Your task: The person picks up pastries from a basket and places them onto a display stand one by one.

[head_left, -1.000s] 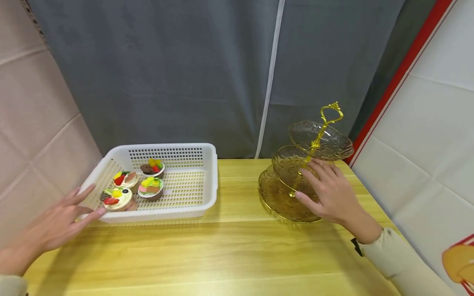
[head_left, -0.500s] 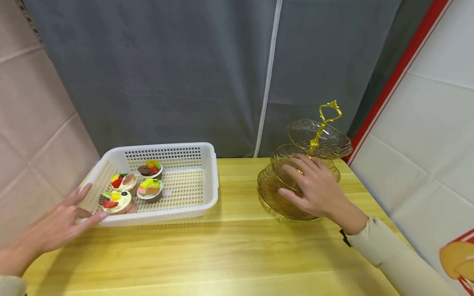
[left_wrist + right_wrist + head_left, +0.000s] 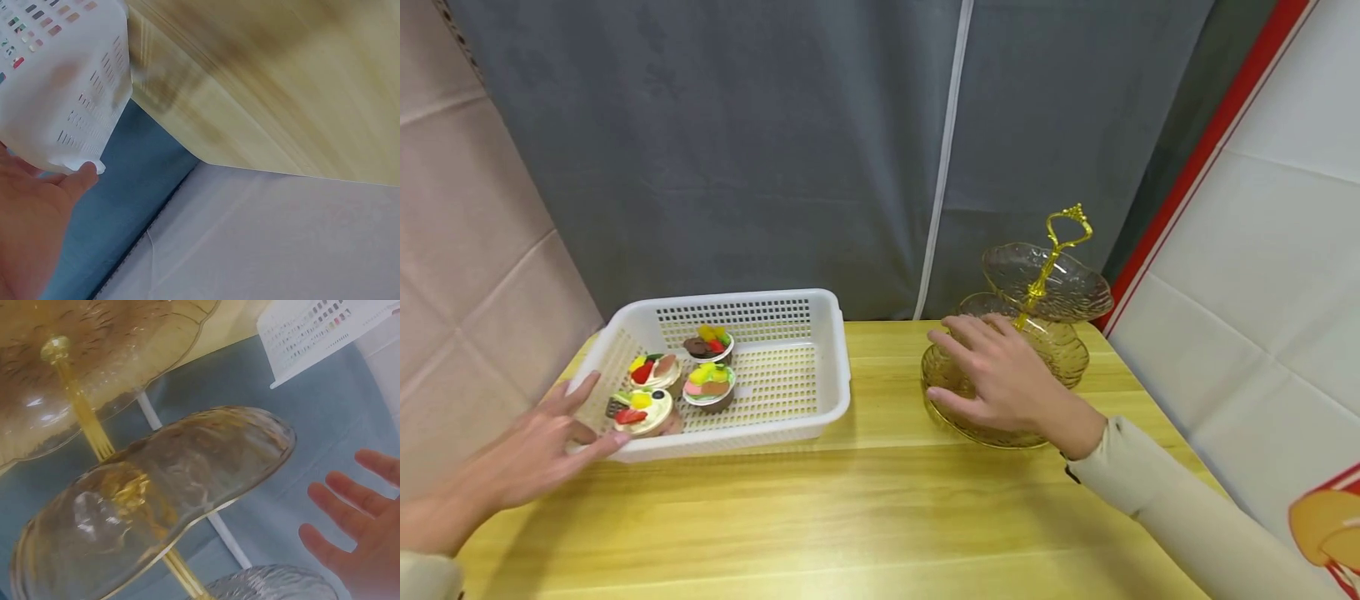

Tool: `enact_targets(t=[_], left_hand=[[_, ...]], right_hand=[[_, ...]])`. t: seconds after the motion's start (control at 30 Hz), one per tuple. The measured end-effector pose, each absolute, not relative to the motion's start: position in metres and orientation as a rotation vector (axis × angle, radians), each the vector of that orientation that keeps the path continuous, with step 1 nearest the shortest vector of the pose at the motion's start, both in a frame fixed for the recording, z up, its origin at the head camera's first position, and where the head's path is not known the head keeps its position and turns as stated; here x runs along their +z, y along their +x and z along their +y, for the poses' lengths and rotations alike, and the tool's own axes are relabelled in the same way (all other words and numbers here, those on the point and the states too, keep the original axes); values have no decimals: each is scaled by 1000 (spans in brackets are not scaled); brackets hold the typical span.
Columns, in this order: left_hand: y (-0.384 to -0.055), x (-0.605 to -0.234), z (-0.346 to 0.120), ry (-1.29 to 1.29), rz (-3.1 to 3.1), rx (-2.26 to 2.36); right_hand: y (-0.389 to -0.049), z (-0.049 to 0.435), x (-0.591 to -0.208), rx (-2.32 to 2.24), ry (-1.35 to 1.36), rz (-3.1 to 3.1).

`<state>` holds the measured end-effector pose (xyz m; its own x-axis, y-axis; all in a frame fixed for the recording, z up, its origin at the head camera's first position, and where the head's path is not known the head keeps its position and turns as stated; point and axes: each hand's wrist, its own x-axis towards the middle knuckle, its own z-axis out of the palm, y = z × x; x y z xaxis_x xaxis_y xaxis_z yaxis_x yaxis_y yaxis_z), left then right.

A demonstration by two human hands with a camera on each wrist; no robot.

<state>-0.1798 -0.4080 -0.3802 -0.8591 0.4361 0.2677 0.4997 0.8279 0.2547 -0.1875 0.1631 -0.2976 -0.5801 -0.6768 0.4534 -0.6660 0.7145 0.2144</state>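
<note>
My left hand [image 3: 538, 450] grips the near left corner of a white plastic basket [image 3: 838, 358], its thumb along the front rim. In the left wrist view that thumb lies at the lip of the basket [image 3: 56, 106], while the other fingers are mostly hidden. Several fruit-topped cupcakes [image 3: 709, 388] sit in the left half of the basket. On the right stands a three-tier glass cake stand [image 3: 1075, 287] with a gold handle. Over its lower plates, on the near left side, my right hand [image 3: 1000, 379] hovers with spread fingers and holds nothing. All plates look bare where visible.
Both the basket and the stand rest on a light wooden table [image 3: 820, 517]. A grey curtain [image 3: 737, 167] hangs behind it. A pale panel [image 3: 467, 208] rises close on the left, and a white panel with red trim [image 3: 1262, 250] borders the right.
My right hand has drawn away from the stand's central rod, leftward and toward me. The basket has shifted slightly right, with my left hand on it. The stand has not moved.
</note>
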Motion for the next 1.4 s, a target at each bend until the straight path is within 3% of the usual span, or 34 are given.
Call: enact_targets(t=[1.4], left_hand=[[-177,-370,-399,-693,-2892,-410]], right_hand=[[-245,62,-288,-16,1232,-2358]])
